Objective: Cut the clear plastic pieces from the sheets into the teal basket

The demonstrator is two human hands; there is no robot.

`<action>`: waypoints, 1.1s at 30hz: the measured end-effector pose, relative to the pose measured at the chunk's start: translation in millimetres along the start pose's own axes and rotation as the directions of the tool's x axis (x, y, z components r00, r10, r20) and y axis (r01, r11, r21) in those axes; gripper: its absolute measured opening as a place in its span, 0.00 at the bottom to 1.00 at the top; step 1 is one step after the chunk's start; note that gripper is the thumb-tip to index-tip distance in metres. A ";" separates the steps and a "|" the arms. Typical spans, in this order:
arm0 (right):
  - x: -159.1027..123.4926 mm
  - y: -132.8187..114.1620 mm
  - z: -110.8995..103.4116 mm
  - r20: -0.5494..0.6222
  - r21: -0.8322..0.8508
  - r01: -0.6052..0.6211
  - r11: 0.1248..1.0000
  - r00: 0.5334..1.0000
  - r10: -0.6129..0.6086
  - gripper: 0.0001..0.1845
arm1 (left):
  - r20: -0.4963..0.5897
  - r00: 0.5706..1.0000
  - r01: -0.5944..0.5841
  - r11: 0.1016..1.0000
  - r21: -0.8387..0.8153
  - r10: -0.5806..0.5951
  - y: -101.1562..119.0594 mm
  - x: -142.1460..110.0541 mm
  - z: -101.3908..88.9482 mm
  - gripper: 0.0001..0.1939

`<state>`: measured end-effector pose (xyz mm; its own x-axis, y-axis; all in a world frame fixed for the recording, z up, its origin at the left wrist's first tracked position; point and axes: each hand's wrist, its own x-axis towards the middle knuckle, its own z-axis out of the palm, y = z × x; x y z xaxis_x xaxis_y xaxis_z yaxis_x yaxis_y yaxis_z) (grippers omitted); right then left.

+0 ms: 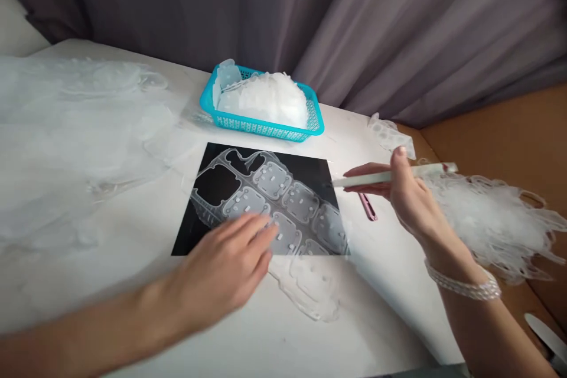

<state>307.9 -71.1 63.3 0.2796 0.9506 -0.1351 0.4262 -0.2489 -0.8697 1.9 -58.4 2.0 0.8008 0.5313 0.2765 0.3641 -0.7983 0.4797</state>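
Note:
A translucent silicone-like sheet [272,180] with rounded panels and cut-out openings lies over a black mat [217,153]. Its lower end hangs past the mat's near edge onto the white table. My left hand [234,260] rests over the sheet's lower middle, fingers stretched out and slightly blurred, holding nothing. Past the mat's right edge, my right hand [405,192] grips a slim, pale pen-shaped tool [372,179] between thumb and fingers. The tool's narrow end points left at the mat's edge; its exact kind is unclear. Beneath this hand lies a small pink cutter-like item [367,207].
A turquoise basket [261,128] heaped with translucent pieces stands behind the mat. Piled clear sheets [84,130] cover the table's left side. At right are a heap of stringy trimmings [491,224], a perforated piece [392,134] and a brown cardboard wall [496,136]. Grey curtain [248,12] hangs behind.

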 end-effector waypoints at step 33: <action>14.3 1.6 121.5 0.125 0.512 0.007 0.859 0.989 -0.083 0.11 | 0.013 1.000 -0.010 0.820 0.572 0.003 -36.3 17.8 20.7 0.24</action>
<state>208.0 -35.4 2.3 0.1329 0.9838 -0.1205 -0.0727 -0.1116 -0.9911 12.8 -25.8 -27.7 0.8079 0.5254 0.2669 0.5629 -0.8220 -0.0859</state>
